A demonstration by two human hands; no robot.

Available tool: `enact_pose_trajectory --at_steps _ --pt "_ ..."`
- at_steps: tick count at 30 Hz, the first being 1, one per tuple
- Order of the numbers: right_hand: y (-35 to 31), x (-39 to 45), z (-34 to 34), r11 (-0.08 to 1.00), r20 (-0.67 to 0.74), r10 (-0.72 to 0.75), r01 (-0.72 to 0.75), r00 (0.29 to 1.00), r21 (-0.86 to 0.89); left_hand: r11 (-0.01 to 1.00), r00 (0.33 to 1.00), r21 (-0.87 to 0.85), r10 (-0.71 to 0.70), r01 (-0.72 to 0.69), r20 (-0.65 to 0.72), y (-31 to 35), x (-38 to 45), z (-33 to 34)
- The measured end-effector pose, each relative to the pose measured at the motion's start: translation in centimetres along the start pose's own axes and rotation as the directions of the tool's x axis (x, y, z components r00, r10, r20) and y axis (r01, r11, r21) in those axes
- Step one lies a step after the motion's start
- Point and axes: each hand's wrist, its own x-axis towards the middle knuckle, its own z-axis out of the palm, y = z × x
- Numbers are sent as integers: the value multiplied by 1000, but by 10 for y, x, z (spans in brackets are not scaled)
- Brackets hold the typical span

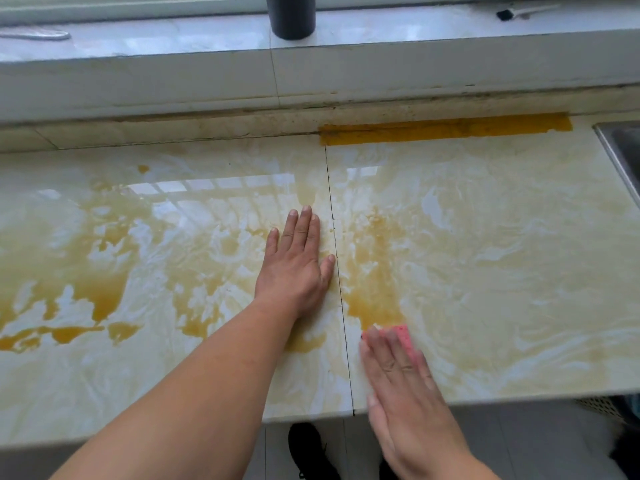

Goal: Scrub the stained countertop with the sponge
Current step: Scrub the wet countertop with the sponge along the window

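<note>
A glossy cream marble countertop (pixel 502 271) fills the view, smeared with yellow-brown stains (pixel 104 289) on its left half and a streak (pixel 374 271) just right of the tile seam. My left hand (pixel 298 261) lies flat on the counter left of the seam, fingers straight. Near the front edge, my right hand (pixel 401 379) presses flat on a pink sponge (pixel 403 336), of which only the far end shows beyond my fingertips. The sponge sits at the near end of the streak.
A strip of thick yellow residue (pixel 446 128) runs along the back ledge. A steel sink (pixel 623 157) edge shows at the right. A dark cylinder (pixel 292 15) stands on the windowsill. Below the counter edge are a black shoe (pixel 308 448) and floor tiles.
</note>
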Motion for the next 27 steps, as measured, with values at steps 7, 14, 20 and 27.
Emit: enact_pose_trajectory --at_steps 7,14,20,27 --pt "1 115 -22 975 -30 223 -223 974 12 1000 1000 0 5 -5 -11 0 2 1" --pt "-2 78 -19 985 -18 175 -175 984 2 1000 1000 -4 10 -10 -2 -1 1 0" --pt "15 135 -30 979 -17 205 -205 979 -8 1000 1000 -15 14 -15 -4 -1 1 0" --pt "13 116 -30 986 -40 169 -169 985 -6 1000 1000 -15 6 -6 -1 0 1 -2"
